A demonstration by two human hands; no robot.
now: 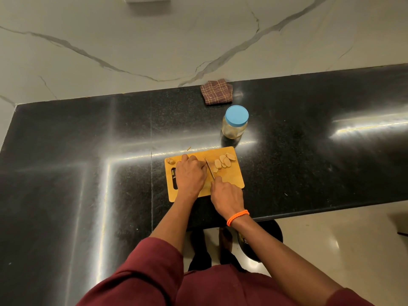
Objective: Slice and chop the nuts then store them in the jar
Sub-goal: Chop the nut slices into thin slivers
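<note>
A wooden cutting board (231,180) lies on the black counter. Several pale nut slices (224,162) are spread at its far right part, and one whole nut (170,161) sits at the far left corner. My left hand (190,174) rests on the board with curled fingers at the knife blade; whatever it holds down is hidden under the fingers. My right hand (227,196) grips the handle of a knife (209,167), whose blade points away from me beside the left fingers. A clear jar (235,127) with a blue lid stands closed just beyond the board.
A folded brown checked cloth (217,91) lies by the marble wall behind the jar. The counter's front edge (309,212) runs just below my right wrist. A dark round bin (265,241) stands on the floor under it.
</note>
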